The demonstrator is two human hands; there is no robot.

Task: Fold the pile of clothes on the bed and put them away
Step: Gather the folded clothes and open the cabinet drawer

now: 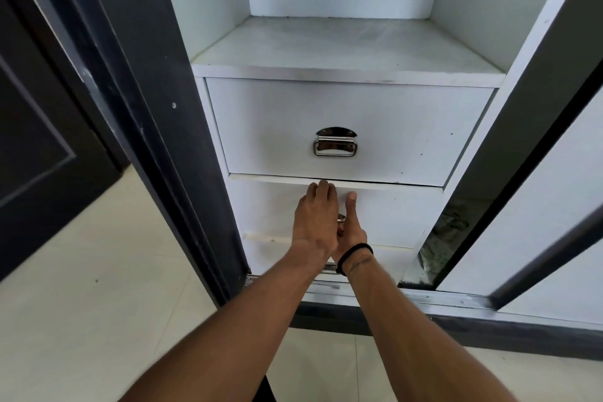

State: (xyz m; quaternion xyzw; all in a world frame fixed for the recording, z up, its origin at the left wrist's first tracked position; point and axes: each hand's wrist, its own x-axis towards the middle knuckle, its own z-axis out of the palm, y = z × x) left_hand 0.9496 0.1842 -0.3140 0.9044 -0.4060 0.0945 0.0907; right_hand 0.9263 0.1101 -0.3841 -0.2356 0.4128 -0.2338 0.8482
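Note:
No folded clothes are in my hands. An open white wardrobe stands in front of me with an upper drawer (342,108), shut, and a lower drawer (398,212) beneath it. My left hand (315,222) lies on the lower drawer's front, its fingertips curled over the drawer's top edge. My right hand (354,232), with a black band at the wrist, sits just under and beside it, thumb pointing up against the drawer front. Its fingers are hidden behind my left hand at the drawer's metal handle (341,219), of which only a glint shows.
A bare white shelf (342,46) lies above the drawers. Dark sliding doors flank the opening, left (156,108) and right (535,127); patterned cloth (447,235) shows in the gap behind the right one. A metal track (456,299) runs along the pale tiled floor (98,303).

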